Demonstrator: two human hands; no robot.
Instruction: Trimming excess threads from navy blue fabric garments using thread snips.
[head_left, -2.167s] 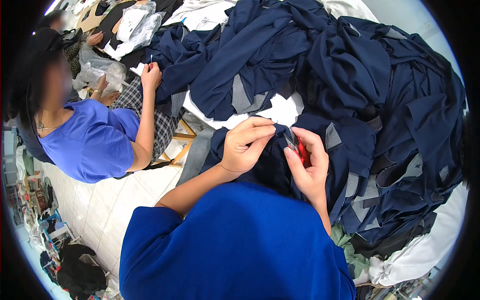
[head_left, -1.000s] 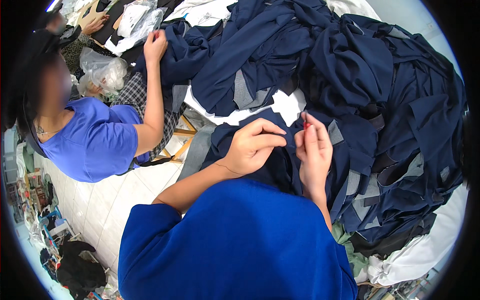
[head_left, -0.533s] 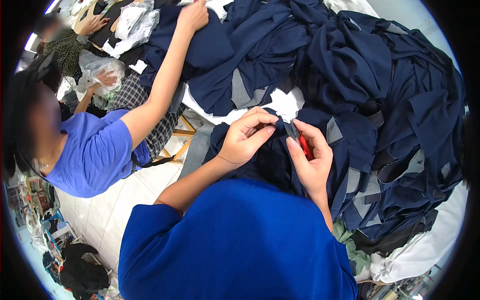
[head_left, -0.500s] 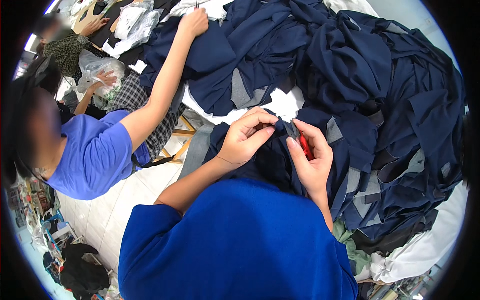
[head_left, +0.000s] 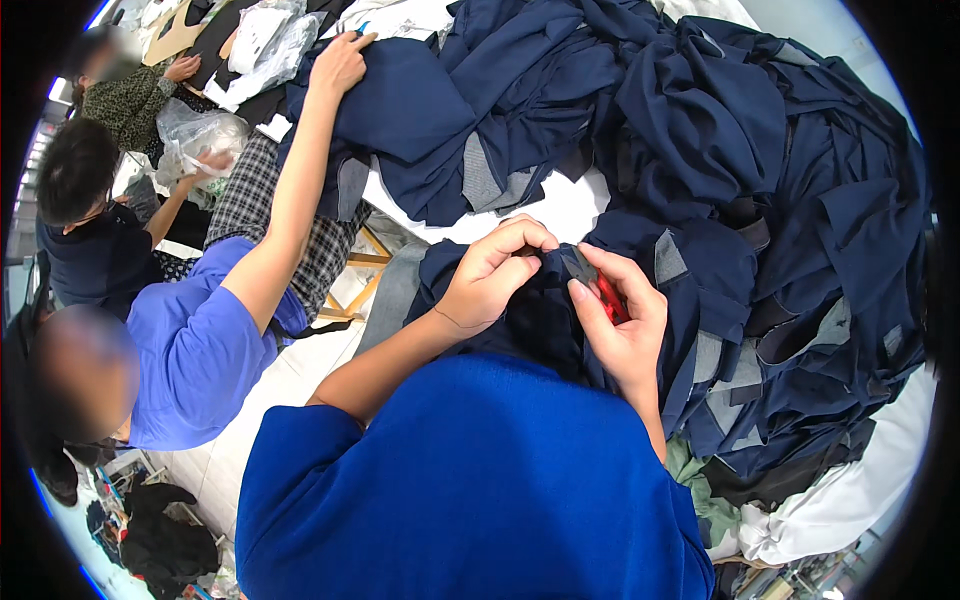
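Note:
My left hand [head_left: 492, 277] pinches the edge of a navy garment [head_left: 535, 315] between thumb and fingers, in front of my chest. Close beside it, my right hand [head_left: 628, 318] is closed around red-handled thread snips [head_left: 608, 298]. Their dark blades point up and left, toward the pinched cloth; whether they touch it I cannot tell. The garment hangs down from my fingers and spreads over the table edge. Part of it is hidden behind my hands and my blue top.
Heaped navy garments with grey patches [head_left: 700, 120] cover most of the table [head_left: 575, 205]. At my left a co-worker in a purple shirt [head_left: 200, 350] reaches over the cloth. Two other people sit farther left near plastic bags [head_left: 195, 135]. White cloth [head_left: 840, 490] lies at lower right.
My hands have hardly moved; the snips' blades sit slightly closer to my left fingers. The purple-shirted co-worker has leaned back, drawing the outstretched hand left, and another person behind now shows more.

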